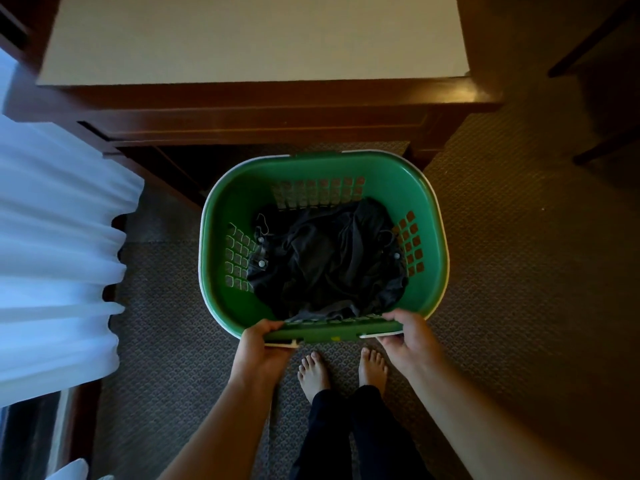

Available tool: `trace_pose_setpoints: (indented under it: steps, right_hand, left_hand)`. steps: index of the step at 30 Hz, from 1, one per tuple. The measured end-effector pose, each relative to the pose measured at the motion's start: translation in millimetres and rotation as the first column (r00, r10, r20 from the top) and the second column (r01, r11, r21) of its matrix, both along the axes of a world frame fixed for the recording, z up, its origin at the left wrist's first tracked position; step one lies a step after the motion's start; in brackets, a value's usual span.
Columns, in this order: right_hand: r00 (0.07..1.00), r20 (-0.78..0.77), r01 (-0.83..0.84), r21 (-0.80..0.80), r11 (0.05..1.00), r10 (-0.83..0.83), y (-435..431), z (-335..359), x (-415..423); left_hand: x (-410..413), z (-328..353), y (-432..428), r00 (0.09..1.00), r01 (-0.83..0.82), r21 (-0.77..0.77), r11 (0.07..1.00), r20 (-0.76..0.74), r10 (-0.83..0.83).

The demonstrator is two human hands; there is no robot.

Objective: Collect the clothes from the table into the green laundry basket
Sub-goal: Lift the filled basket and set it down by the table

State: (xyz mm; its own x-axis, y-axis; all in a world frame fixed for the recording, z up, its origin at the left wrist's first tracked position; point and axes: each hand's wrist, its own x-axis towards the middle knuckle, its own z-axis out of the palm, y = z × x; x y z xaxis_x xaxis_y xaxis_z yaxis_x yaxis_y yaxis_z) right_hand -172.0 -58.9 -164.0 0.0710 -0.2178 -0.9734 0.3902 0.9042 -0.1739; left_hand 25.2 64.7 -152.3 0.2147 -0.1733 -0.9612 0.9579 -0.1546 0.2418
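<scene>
The green laundry basket [427, 233] hangs in front of me over the carpet, just before the table [256, 39]. Dark clothes [329, 258] with small pale buttons lie crumpled in its bottom. My left hand [265, 348] grips the near rim at its left corner, fingers curled over the edge. My right hand [410, 336] grips the same rim at its right corner. The tabletop is a pale beige surface with a dark wooden edge, and no garment shows on the part in view.
A white sheer curtain [59, 254] hangs along the left. Patterned brown carpet [519, 271] covers the floor. My bare feet [341, 372] stand below the basket. Dark wooden furniture [602, 81] stands at the upper right.
</scene>
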Motion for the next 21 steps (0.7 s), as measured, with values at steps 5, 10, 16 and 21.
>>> trace_pose_setpoints:
  steps: [5, 10, 16, 21]
  right_hand:
    - [0.998, 0.005, 0.059, -0.037, 0.998, -0.059, 12, 5, 19]
    - [0.998, 0.058, 0.033, -0.1, 0.994, -0.028, 12, -5, 29]
    - [0.889, -0.287, -0.393, -0.08, 0.916, 0.356, 13, -13, 28]
    - [0.598, -0.638, -0.744, -0.216, 0.633, 0.485, 32, -4, 21]
  left_hand:
    - [14, 2, 12, 1.0, -0.007, -0.018, 1.0, 0.012, 0.007]
    - [39, -8, 7, 0.986, 0.142, 0.03, 0.989, 0.084, -0.144]
    - [42, -17, 13, 0.943, 0.27, 0.175, 0.947, 0.15, -0.297]
    - [20, -15, 23, 0.927, 0.32, 0.186, 0.929, 0.144, -0.347]
